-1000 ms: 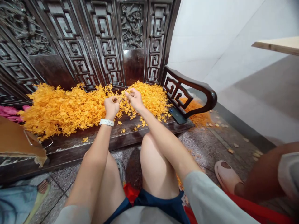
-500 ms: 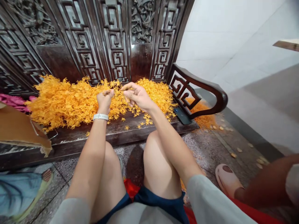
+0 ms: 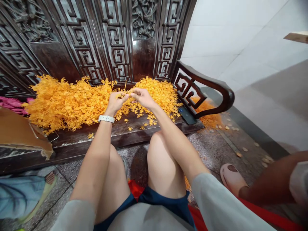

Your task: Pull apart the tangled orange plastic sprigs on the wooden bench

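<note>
Drawn closer than before, left hand (image 3: 117, 102) and right hand (image 3: 142, 97) pinch a yellow stem (image 3: 125, 85); yellow flowers (image 3: 69, 104) heap the bench (image 3: 122, 131).

Seemingly a home: carved wooden bench (image 3: 144, 61) (dark, glossy) at twelve o'clock, pink slipper (image 3: 233, 180) at four, green slipper (image 3: 50, 188) at eight.

The yellow piece (image 3: 125, 85) at the fingers (image 3: 124, 98) is too small to make out, perhaps a thin stalk. The left edge cuts off the cardboard (image 3: 19, 130) and pink bundle (image 3: 12, 104); the right crops a wooden board (image 3: 298, 37) and another person's leg (image 3: 267, 186).
</note>
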Tool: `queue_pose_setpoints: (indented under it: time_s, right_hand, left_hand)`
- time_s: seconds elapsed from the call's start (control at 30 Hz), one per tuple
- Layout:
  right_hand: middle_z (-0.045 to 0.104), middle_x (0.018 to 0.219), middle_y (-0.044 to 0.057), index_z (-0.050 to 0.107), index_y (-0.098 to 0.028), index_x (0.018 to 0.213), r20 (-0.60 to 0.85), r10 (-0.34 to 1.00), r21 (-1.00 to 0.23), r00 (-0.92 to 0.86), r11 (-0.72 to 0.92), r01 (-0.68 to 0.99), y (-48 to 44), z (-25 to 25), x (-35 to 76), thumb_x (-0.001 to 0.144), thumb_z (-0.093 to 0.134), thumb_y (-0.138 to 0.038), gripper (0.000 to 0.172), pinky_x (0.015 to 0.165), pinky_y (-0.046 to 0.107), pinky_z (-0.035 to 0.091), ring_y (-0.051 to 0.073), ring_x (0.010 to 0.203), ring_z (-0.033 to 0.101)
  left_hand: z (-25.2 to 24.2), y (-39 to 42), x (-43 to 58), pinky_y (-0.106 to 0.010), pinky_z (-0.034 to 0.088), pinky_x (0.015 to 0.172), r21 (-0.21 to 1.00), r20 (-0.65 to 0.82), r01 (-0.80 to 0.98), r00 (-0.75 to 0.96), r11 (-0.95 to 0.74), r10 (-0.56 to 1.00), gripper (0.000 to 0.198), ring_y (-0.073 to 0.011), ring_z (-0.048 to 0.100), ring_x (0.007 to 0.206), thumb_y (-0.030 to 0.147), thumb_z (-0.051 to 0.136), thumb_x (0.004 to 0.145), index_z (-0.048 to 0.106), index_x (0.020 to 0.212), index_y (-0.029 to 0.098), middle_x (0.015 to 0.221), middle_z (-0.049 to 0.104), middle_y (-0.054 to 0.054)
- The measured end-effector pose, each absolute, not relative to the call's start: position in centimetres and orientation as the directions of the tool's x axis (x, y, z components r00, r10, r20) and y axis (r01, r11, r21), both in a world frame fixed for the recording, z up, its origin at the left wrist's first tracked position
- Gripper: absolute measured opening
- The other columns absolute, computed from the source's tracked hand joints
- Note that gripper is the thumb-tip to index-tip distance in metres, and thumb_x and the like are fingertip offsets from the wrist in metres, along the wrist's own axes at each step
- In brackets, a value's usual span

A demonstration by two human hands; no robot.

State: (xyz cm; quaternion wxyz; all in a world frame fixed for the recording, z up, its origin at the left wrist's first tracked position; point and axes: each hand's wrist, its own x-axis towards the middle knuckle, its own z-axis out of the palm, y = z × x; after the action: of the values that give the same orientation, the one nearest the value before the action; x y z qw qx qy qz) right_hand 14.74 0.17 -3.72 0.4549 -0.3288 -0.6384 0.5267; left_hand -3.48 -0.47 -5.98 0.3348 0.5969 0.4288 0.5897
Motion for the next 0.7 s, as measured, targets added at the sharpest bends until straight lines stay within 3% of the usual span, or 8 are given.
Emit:
queue_pose_setpoints:
  time_s: [0.13,0.23,0.43,0.63,0.7]
  right_hand:
    - [0.063,0.074,-0.002,0.068,-0.017,0.092,0.302,0.877,-0.943,-0.375,0.331,0.014,0.5,-3.8,14.4,0.096,0.070,-0.021,0.006,0.055,0.023,0.046,0.009,0.059,0.053]
    - [0.055,0.066,-0.004,0.063,-0.017,0.081,0.392,0.851,-0.907,-0.350,0.421,0.006,0.1,-2.9,13.9,0.092,0.066,-0.013,0.012,0.054,0.024,0.037,0.008,0.056,0.044]
    - [0.050,0.067,-0.004,0.058,-0.018,0.075,0.480,0.824,-0.857,-0.302,0.514,0.039,-2.2,0.0,13.7,0.086,0.064,-0.008,0.015,0.060,0.027,0.033,0.010,0.063,0.042]
    - [0.050,0.066,-0.003,0.056,-0.019,0.075,0.496,0.828,-0.847,-0.259,0.527,0.063,-1.9,0.5,14.8,0.086,0.064,-0.013,0.015,0.062,0.028,0.032,0.011,0.063,0.041]
    - [0.049,0.065,-0.003,0.055,-0.019,0.074,0.505,0.831,-0.824,-0.231,0.544,0.155,-1.9,0.6,14.6,0.085,0.062,-0.012,0.015,0.063,0.028,0.033,0.012,0.064,0.042]
  left_hand:
    - [-6.0,-0.2,-3.8,-0.032,0.039,0.069,0.859,0.460,0.252,0.005,-0.446,0.888,0.032,-0.0168,0.050,0.067,0.042,0.089,0.072,0.069,0.065,0.018,0.068,0.061,-0.001]
    - [-5.9,0.1,-3.7,-0.033,0.036,0.067,0.817,0.532,0.258,0.011,-0.516,0.847,0.038,-0.0168,0.048,0.067,0.047,0.088,0.073,0.065,0.062,0.019,0.067,0.056,-0.001]
    - [-5.1,-0.1,-2.6,-0.033,0.034,0.061,0.741,0.660,0.217,-0.059,-0.635,0.749,0.042,-0.0163,0.046,0.064,0.057,0.082,0.082,0.070,0.065,0.021,0.066,0.056,-0.001]
    - [-4.3,0.0,-1.5,-0.033,0.033,0.059,0.702,0.697,0.241,-0.040,-0.670,0.716,0.037,-0.0152,0.046,0.062,0.047,0.082,0.085,0.068,0.063,0.020,0.064,0.053,0.000]
    - [-4.5,0.4,-1.2,-0.033,0.032,0.060,0.687,0.706,0.273,-0.029,-0.674,0.708,0.035,-0.0148,0.046,0.061,0.041,0.079,0.087,0.066,0.063,0.020,0.063,0.051,0.001]
